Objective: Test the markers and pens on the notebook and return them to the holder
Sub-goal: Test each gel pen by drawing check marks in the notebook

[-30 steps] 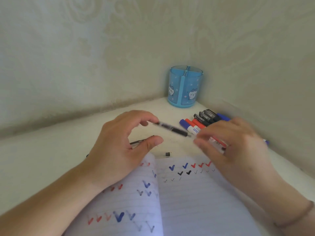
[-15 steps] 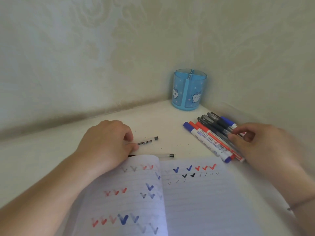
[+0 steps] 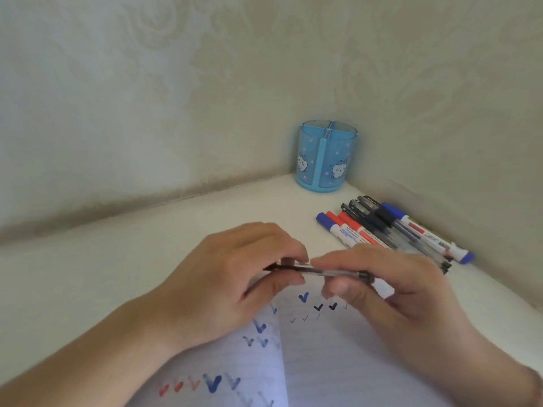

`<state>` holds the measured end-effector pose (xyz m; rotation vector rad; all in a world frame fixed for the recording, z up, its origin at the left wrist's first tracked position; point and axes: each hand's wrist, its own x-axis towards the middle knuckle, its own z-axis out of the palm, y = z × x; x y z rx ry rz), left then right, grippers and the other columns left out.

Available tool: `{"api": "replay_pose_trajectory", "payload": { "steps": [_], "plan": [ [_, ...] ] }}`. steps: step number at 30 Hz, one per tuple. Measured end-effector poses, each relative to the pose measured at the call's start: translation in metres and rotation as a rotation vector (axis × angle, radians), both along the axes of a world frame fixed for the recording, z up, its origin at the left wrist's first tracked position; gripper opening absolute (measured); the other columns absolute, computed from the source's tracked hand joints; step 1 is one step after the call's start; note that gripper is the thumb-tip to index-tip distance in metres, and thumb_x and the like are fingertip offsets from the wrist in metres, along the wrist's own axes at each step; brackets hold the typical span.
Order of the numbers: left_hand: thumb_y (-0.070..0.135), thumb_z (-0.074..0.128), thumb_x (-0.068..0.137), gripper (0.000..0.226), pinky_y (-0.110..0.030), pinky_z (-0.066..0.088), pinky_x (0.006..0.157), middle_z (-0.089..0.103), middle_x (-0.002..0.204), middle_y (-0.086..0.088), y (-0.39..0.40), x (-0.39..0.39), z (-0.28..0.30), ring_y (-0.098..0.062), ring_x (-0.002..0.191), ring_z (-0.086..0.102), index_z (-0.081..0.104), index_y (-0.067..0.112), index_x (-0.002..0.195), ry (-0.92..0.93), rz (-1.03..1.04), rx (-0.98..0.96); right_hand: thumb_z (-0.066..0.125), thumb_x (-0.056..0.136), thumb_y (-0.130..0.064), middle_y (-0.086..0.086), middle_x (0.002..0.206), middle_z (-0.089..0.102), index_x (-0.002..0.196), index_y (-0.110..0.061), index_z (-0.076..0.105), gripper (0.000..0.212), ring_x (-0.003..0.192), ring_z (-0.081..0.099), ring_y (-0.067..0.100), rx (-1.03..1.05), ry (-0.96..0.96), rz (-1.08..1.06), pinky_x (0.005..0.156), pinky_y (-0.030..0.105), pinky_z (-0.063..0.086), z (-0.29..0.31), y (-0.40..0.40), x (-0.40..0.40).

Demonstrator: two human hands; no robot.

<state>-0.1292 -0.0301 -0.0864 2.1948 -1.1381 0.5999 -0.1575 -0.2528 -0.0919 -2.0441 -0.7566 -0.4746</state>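
Both hands hold one clear-barrelled black pen (image 3: 332, 271) level above the open notebook (image 3: 323, 362). My left hand (image 3: 235, 283) grips its left end with thumb and fingers. My right hand (image 3: 390, 292) pinches the right part of the barrel near the dark end. The notebook's lined pages carry red, blue and black tick marks. A row of markers and pens (image 3: 393, 230) lies on the desk to the right, behind my right hand. The blue holder (image 3: 326, 158) stands in the corner with nothing showing above its rim.
The white desk (image 3: 117, 259) runs into a corner of two patterned walls (image 3: 205, 83). The holder stands right in that corner. The desk's right edge drops off near the right side of the picture.
My left hand lifted the pen parts off the desk and my right hand came over from the row of markers. Both now hold one pen over the notebook.
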Motion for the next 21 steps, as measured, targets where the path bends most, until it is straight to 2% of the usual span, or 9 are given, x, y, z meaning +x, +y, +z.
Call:
{"api": "replay_pose_trajectory", "payload": {
  "steps": [3, 5, 7, 10, 14, 17, 19, 21],
  "plan": [
    [0.034, 0.054, 0.096, 0.013, -0.023, 0.049, 0.069, 0.059, 0.089, 0.017, 0.002, 0.002, 0.001, -0.002, 0.078, 0.057, 0.059, 0.024, 0.103, 0.067, 0.066, -0.045, 0.059, 0.087, -0.047, -0.015, 0.076, 0.072, 0.099, -0.035, 0.071, 0.02, 0.066, 0.066, 0.007, 0.205, -0.003, -0.023, 0.057, 0.023, 0.05, 0.005, -0.002, -0.002],
    [0.037, 0.048, 0.099, 0.017, -0.015, 0.045, 0.069, 0.057, 0.086, 0.018, 0.003, 0.003, 0.002, 0.002, 0.076, 0.054, 0.059, 0.025, 0.101, 0.086, 0.073, -0.06, 0.066, 0.08, -0.053, -0.007, 0.069, 0.072, 0.093, -0.036, 0.073, 0.023, 0.06, 0.065, 0.009, 0.417, 0.09, 0.024, 0.054, 0.023, 0.05, 0.01, -0.002, -0.006],
    [0.036, 0.044, 0.101, 0.021, -0.01, 0.038, 0.066, 0.056, 0.082, 0.016, 0.002, -0.001, 0.003, 0.003, 0.072, 0.049, 0.059, 0.022, 0.1, 0.097, 0.03, -0.027, 0.076, 0.07, -0.054, 0.001, 0.068, 0.072, 0.092, -0.032, 0.074, 0.031, 0.058, 0.064, 0.014, 0.515, 0.233, 0.127, 0.054, 0.021, 0.05, 0.011, 0.001, -0.008],
    [0.035, 0.043, 0.102, 0.022, -0.012, 0.034, 0.061, 0.053, 0.079, 0.013, -0.003, -0.008, 0.004, 0.003, 0.067, 0.041, 0.06, 0.021, 0.102, 0.087, -0.088, 0.101, 0.08, 0.072, -0.039, 0.01, 0.075, 0.072, 0.093, -0.021, 0.071, 0.029, 0.064, 0.066, 0.028, 0.409, 0.362, 0.3, 0.058, 0.033, 0.056, 0.005, 0.009, -0.009],
    [0.038, 0.041, 0.102, 0.031, -0.016, 0.041, 0.054, 0.064, 0.076, 0.01, -0.001, -0.008, 0.004, -0.003, 0.063, 0.055, 0.067, 0.019, 0.105, 0.158, -0.147, 0.086, 0.076, 0.076, -0.023, 0.008, 0.065, 0.067, 0.082, -0.013, 0.07, 0.014, 0.053, 0.06, 0.015, 0.449, 0.413, 0.316, 0.05, 0.018, 0.049, 0.001, 0.014, -0.008],
    [0.041, 0.047, 0.1, 0.031, -0.027, 0.044, 0.047, 0.065, 0.067, 0.003, 0.001, -0.005, 0.002, -0.014, 0.053, 0.056, 0.069, 0.02, 0.105, 0.259, -0.179, 0.037, 0.074, 0.078, -0.015, 0.01, 0.066, 0.066, 0.082, -0.009, 0.07, 0.008, 0.055, 0.06, 0.016, 0.463, 0.408, 0.348, 0.051, 0.019, 0.049, 0.002, 0.012, -0.01],
    [0.044, 0.049, 0.099, 0.031, -0.031, 0.046, 0.047, 0.068, 0.069, 0.0, 0.001, -0.003, 0.001, -0.018, 0.053, 0.059, 0.068, 0.021, 0.106, 0.296, -0.19, 0.032, 0.072, 0.079, -0.007, 0.001, 0.071, 0.07, 0.084, -0.007, 0.07, 0.005, 0.06, 0.064, 0.01, 0.459, 0.415, 0.368, 0.056, 0.017, 0.05, 0.003, 0.012, -0.009],
    [0.05, 0.046, 0.098, 0.033, -0.028, 0.045, 0.048, 0.063, 0.065, 0.005, 0.001, -0.004, 0.0, -0.013, 0.053, 0.056, 0.064, 0.025, 0.108, 0.278, -0.158, 0.057, 0.072, 0.081, -0.018, -0.002, 0.075, 0.073, 0.089, -0.011, 0.072, 0.01, 0.065, 0.066, 0.009, 0.415, 0.422, 0.34, 0.06, 0.018, 0.051, 0.002, 0.011, -0.007]
  ]
}}
